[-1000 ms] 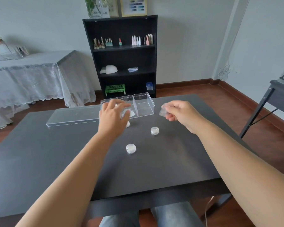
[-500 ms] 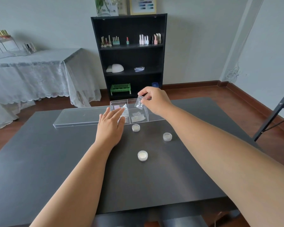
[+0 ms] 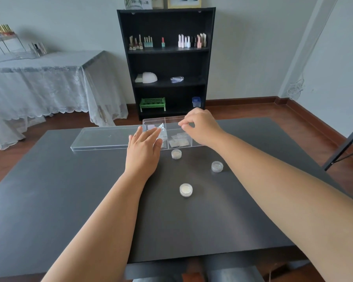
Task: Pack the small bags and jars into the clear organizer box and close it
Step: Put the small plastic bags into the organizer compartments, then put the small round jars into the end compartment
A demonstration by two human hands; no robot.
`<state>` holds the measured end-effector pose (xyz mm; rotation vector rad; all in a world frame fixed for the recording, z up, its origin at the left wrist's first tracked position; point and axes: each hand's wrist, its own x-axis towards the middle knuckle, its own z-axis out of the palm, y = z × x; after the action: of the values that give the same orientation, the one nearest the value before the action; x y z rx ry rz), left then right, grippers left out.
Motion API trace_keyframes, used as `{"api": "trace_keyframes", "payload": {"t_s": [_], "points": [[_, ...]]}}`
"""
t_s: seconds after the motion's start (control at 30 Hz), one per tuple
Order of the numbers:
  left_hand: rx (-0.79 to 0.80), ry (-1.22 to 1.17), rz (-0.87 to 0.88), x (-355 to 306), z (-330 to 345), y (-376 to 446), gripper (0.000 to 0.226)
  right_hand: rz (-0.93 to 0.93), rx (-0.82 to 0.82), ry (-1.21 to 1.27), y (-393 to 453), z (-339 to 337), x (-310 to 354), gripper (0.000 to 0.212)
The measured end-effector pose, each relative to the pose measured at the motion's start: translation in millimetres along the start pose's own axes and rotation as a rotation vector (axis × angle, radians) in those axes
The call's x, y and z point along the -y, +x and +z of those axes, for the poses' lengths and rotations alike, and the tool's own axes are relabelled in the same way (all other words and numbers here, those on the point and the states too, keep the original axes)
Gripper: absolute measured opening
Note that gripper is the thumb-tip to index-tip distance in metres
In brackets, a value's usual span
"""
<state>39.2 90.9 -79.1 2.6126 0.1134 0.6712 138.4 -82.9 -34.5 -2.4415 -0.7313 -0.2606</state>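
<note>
The clear organizer box [image 3: 154, 120] stands open at the far middle of the black table [image 3: 49, 200], its lid [image 3: 102, 137] lying flat to its left. Small clear bags [image 3: 178, 142] lie in the front right compartment, and another bag [image 3: 161, 126] stands in the left one. My left hand [image 3: 144, 148] rests flat against the box's front left, fingertips at that bag. My right hand [image 3: 200, 127] hovers over the right compartment with thumb and forefinger pinched; whether a bag is between them is unclear. Three small round jars [image 3: 176, 154] [image 3: 217, 166] [image 3: 185, 190] sit on the table in front of the box.
Behind the table stands a black bookshelf [image 3: 167, 64] with nail polish bottles and a green rack. A lace-covered table [image 3: 39, 82] stands at the left. A dark metal leg of other furniture [image 3: 346, 145] slants in at the right edge.
My right hand carried a small bag from above the table over to the box's right compartment and lowered. My left hand put its bag into the left compartment and flattened out.
</note>
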Motion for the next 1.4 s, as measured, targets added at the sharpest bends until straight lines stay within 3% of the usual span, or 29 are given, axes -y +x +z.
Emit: {"api": "trace_keyframes", "payload": {"t_s": [0.1,0.2,0.3,0.4,0.47,0.8,0.97,1.13,1.23,1.4], "points": [[-0.112,-0.018,0.098,-5,-7,-4,0.033,-0.043,-0.108,0.075,-13,-21,-4,0.02],[-0.211,-0.066,0.306,-17,-8,-12,0.021,0.006,-0.075,0.17,-38,-46,-15,0.017],[-0.056,-0.101,0.367,-29,-5,-19,0.017,0.089,0.174,0.219,-67,-63,-30,0.012],[0.103,-0.066,0.314,-29,-1,-22,0.021,0.171,0.481,0.193,-91,-68,-42,0.027],[0.17,-0.06,0.279,-25,0,-22,0.025,0.168,0.511,0.158,-98,-65,-47,0.032],[0.22,-0.171,0.159,-21,-3,-28,0.009,0.072,0.35,0.225,-98,-50,-49,0.014],[0.122,-0.332,0.174,-43,-7,-13,0.019,0.001,0.133,0.264,-68,-66,-48,0.019],[0.095,-0.309,0.25,-79,-10,37,0.024,0.0,0.03,0.145,-24,-74,-55,0.029],[0.169,-0.193,0.27,-96,-4,69,0.022,0.047,-0.009,0.142,-10,-73,-63,0.032],[0.467,0.037,0.165,-102,10,101,0.02,0.061,-0.029,0.144,-5,-66,-69,0.035]]}}
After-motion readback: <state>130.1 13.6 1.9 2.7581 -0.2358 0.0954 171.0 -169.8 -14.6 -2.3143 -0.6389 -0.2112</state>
